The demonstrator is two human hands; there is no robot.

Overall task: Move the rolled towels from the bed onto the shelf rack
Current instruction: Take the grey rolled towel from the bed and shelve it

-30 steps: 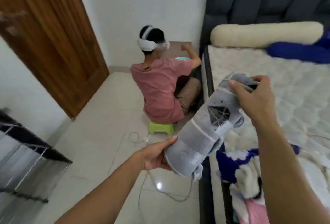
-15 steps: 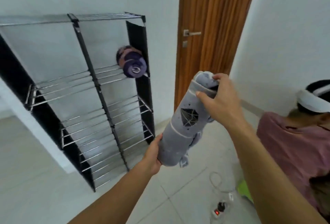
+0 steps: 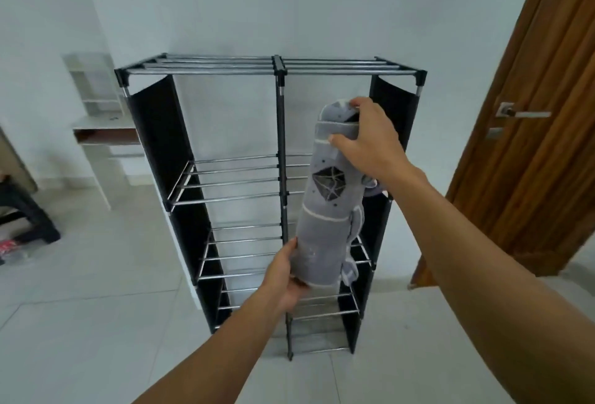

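Mid-frame, a rolled grey patterned towel [image 3: 325,210] stands nearly upright before the black metal-rod shelf rack [image 3: 277,70]; right hand [image 3: 367,143] fingers grip its top, left hand [image 3: 286,278] fingers cup its bottom.

Two bare arms reach in from the bottom of the view. No sleeve shows on either one, and both are uncovered all the way to the edge. The left hand [image 3: 285,278] and the right hand [image 3: 370,143] wear no gloves, rings or watch.
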